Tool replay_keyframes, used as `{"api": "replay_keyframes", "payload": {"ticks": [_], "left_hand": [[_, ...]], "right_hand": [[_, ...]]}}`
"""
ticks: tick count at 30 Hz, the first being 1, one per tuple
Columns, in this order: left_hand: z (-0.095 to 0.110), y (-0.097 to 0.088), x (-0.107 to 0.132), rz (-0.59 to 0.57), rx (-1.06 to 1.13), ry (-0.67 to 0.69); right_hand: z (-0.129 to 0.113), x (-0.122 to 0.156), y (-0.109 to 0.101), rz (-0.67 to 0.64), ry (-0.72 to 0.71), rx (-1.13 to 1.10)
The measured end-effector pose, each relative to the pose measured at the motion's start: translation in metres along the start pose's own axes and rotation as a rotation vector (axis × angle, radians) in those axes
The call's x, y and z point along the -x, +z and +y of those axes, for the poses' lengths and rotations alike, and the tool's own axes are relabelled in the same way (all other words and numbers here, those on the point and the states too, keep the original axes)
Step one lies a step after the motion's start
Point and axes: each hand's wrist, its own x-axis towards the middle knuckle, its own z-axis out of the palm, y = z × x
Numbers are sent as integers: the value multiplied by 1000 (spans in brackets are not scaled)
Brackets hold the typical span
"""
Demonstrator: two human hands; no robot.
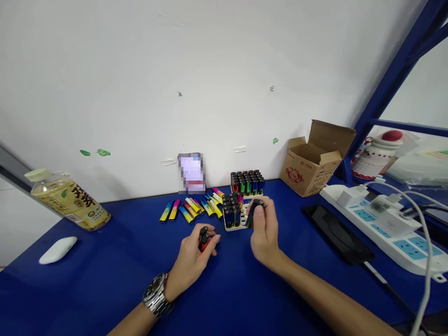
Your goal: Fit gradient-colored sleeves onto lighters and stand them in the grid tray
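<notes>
My left hand point(196, 249) is closed around two lighter-shaped sticks with black ends; the front stick point(205, 239) has a red body. Over the right side of a white slotted tray point(236, 228), my right hand point(263, 228) grips a dark, black-ended lighter-shaped stick point(250, 215), blurred and partly covered by the fingers. Several similar sticks point(232, 210) with dark blue and reddish bodies stand upright in the tray's left part. Just behind, a dense block of red, green and blue sticks point(248, 182) stands upright. Loose sticks point(189, 210) in yellow, pink and blue lie left of the tray.
A phone-like screen point(192, 172) leans on the wall. An open cardboard box point(304, 170), a black phone point(338, 233) on a cable and a power strip point(388, 233) are at right. A drink bottle point(72, 200) and a white case point(58, 250) are at left.
</notes>
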Motion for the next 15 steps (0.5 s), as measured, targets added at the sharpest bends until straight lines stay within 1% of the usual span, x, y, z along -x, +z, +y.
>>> {"api": "replay_keyframes", "payload": {"ticks": [1, 3, 4, 6, 8, 10, 12, 15], "left_hand": [[0, 0, 0, -3, 2, -28], [0, 0, -1, 0, -5, -51], [0, -1, -1, 3, -16, -47], [1, -1, -1, -1, -53, -19], [2, -2, -2, -11, -86, 5], [2, -2, -2, -25, -104, 11], [3, -2, -2, -34, -109, 9], [3, -2, -2, -42, -112, 6]], "right_hand": [[2, -5, -2, 50, 41, -80], [10, -15, -6, 105, 138, -227], [15, -19, -8, 121, 186, -278], [26, -25, -12, 110, 288, -314], [39, -28, -16, 33, 402, -301], [50, -29, -18, -50, 482, -234], [58, -27, -19, -85, 498, -144], [63, -25, -18, -78, 471, -59]]}}
